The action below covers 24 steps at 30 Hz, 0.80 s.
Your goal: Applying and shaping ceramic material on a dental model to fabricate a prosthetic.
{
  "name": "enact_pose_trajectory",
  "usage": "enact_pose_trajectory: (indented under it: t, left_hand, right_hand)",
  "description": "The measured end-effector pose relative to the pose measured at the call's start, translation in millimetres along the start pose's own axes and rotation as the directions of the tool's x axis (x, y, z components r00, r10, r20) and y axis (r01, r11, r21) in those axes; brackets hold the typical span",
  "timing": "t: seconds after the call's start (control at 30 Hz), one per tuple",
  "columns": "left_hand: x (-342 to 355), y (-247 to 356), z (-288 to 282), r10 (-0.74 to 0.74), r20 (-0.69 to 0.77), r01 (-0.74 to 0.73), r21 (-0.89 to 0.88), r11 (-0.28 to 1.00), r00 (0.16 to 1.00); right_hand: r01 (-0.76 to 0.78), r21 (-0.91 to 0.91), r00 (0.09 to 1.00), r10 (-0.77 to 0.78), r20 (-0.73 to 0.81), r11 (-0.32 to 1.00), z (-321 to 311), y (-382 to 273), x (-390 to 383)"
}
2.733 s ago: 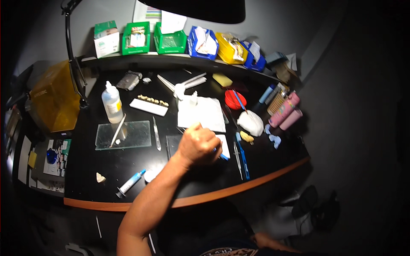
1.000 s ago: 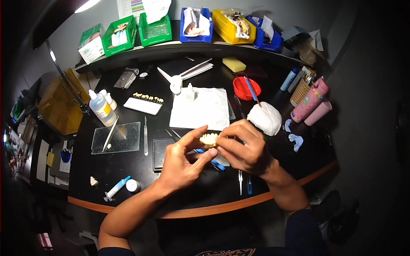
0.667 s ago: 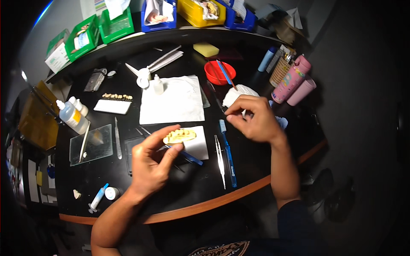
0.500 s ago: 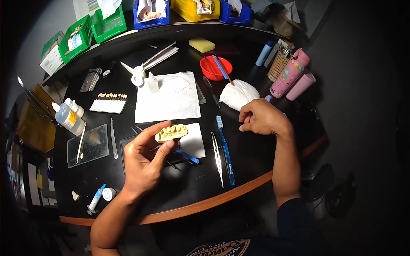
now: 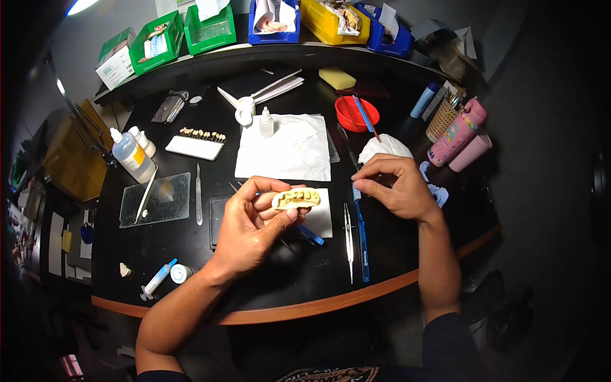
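Note:
My left hand (image 5: 251, 223) holds a yellow dental cast (image 5: 296, 199) between thumb and fingers, with its row of teeth facing up, above the black table. To its right, my right hand (image 5: 398, 189) has thumb and forefinger brought together in a pinch; anything between them is too small to make out. Those fingertips are over the head end of a blue toothbrush (image 5: 363, 245), next to metal tweezers (image 5: 349, 245). Behind the right hand is a crumpled white cloth (image 5: 385, 148), partly covered by it. A white pad (image 5: 321, 216) and a blue-handled tool (image 5: 310, 235) lie beneath the cast.
A white paper sheet (image 5: 280, 159) bears a small dropper bottle (image 5: 266, 124). At left are a tooth shade guide (image 5: 194, 148), a scalpel (image 5: 199, 197), a glass slab (image 5: 172, 200) and a syringe (image 5: 157, 280). A red bowl (image 5: 347, 114) and pink bottle (image 5: 455, 135) stand at the back right.
My right hand has moved left, from beside the white cloth to over the toothbrush head, closer to the cast. The whole view has shifted; my left hand still holds the cast.

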<state>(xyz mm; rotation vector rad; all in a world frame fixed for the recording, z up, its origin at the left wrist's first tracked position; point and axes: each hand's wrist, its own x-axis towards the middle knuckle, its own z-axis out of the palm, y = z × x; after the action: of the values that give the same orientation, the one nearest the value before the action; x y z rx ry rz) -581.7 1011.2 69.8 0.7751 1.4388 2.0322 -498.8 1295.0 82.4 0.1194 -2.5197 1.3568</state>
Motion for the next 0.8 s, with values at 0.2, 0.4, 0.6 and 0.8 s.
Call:
enact_pose_trajectory:
  t: [0.2, 0.4, 0.6, 0.8]
  left_hand:
    - [-5, 3, 6, 0.012, 0.047, -0.019, 0.148, 0.989, 0.999]
    - [-9, -5, 6, 0.174, 0.117, -0.205, 0.365, 0.908, 0.978]
    - [-9, -5, 9, 0.262, 0.143, -0.298, 0.445, 0.844, 0.955]
    - [-7, -8, 6, 0.263, 0.137, -0.296, 0.435, 0.850, 0.955]
  right_hand:
    - [0.339, 0.297, 0.936, -0.288, -0.204, 0.893, 52, -6, -6]
    - [0.390, 0.157, 0.918, -0.370, -0.142, 0.907, 61, -10, -8]
    - [0.445, 0.149, 0.895, -0.432, -0.115, 0.883, 62, -9, -6]
    - [0.488, 0.097, 0.872, -0.481, -0.084, 0.867, 61, -13, -6]
